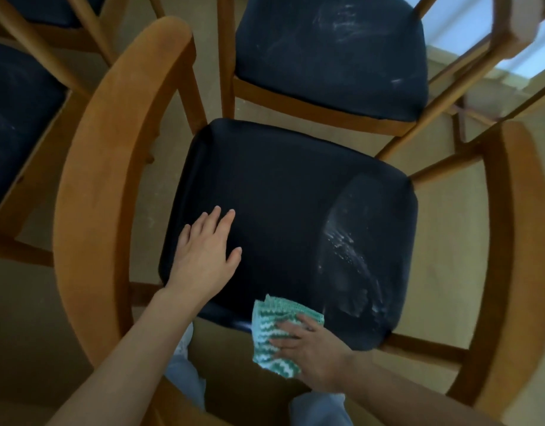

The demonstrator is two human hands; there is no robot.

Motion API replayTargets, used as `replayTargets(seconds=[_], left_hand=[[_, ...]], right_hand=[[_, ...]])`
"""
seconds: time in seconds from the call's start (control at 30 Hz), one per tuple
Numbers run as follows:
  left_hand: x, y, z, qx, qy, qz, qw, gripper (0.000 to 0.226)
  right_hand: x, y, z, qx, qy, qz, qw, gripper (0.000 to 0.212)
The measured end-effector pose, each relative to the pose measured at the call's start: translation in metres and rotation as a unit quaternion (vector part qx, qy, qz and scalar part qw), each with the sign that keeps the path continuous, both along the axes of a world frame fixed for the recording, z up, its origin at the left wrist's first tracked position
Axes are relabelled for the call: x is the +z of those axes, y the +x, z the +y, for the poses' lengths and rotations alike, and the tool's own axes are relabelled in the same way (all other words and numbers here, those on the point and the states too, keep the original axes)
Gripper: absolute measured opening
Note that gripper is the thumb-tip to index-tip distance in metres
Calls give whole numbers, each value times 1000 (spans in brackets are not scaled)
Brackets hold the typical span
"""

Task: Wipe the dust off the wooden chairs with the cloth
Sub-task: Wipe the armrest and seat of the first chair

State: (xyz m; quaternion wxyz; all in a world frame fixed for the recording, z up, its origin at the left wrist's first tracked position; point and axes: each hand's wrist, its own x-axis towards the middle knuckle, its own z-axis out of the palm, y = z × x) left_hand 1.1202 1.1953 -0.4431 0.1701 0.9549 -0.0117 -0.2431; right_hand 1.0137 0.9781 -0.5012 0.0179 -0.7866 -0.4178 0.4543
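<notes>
On the left half of the chair seat (280, 192), the left hand (203, 256) lies flat, holding nothing; at the seat's near edge, the right hand (311, 352) presses the cloth (269, 330) with outstretched fingers.

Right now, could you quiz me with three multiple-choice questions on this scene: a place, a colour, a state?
1. Where is the cloth? A) on an armrest B) at the seat's near edge C) on the floor
2. What colour is the cloth? A) red B) green and white C) yellow
3. How is the left hand? A) flat on the seat B) gripping the cloth C) a fist
Answers: B, the right hand presses it there; B, its zigzag stripes show that; A, its fingers lie straight on the seat.
</notes>
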Motion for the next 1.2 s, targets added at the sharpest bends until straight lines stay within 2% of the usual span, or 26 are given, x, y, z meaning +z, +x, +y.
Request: replayTargets(seconds=[0.1, 0.17, 0.23, 0.3, 0.37, 0.4, 0.47, 0.5, 0.57, 0.6, 0.63, 0.67, 0.73, 0.8, 0.87, 0.97, 1.03, 1.2], left_hand=[[4, -9, -12, -14, -7, 1, 1000, 65], [5, -14, -19, -25, -13, 5, 1000, 64], [4, -17, -27, -42, -32, 21, 998, 64], [2, -18, -36, -69, -79, 58, 993, 65], [1, -17, -51, -76, -167, 124, 975, 71], [0, -16, -61, -76, -209, 169, 960, 75], [-2, -10, -83, -81, -256, 232, 935, 77], [-3, -5, -93, -79, -276, 243, 927, 67], [-2, 6, -114, -60, -314, 217, 922, 25], [0, 12, -123, -53, -324, 190, 925, 16], [1, 18, -132, -52, -322, 163, 931, 16], [1, 26, -140, -50, -314, 142, 937, 14], [3, 48, -153, -38, -297, 82, 951, 11], [3, 82, -167, -9, -284, -5, 959, 11], [-1, 123, -182, 9, -271, -97, 958, 9], [-16, 180, -212, -31, -254, -189, 948, 43], [-36, 208, -233, -83, -227, -206, 948, 50], [-105, 215, -263, -246, -43, -84, 965, 49]], right_hand=[[8, -1, -3, 5, -40, -3, 999, 48], [14, 5, -1, -52, -50, 4, 997, 46], [23, 12, -6, -164, -51, 34, 985, 43], [33, 20, -21, -332, -18, 73, 940, 38], [42, 28, -37, -477, 41, 104, 872, 32], [48, 32, -43, -525, 76, 107, 841, 30], [62, 43, -50, -576, 130, 81, 803, 32], [68, 49, -54, -592, 148, 61, 790, 33], [82, 62, -61, -624, 156, 26, 765, 32], [87, 66, -67, -630, 161, 13, 760, 28], [92, 69, -75, -623, 168, -10, 764, 24], [95, 71, -85, -601, 166, -63, 779, 23], [95, 72, -113, -539, 117, -223, 804, 39], [97, 71, -145, -499, 19, -375, 781, 54], [99, 71, -175, -490, -44, -454, 743, 61], [92, 78, -200, -519, -84, -459, 717, 79], [89, 84, -203, -514, -90, -474, 710, 78], [86, 86, -204, -524, -87, -472, 704, 70]])
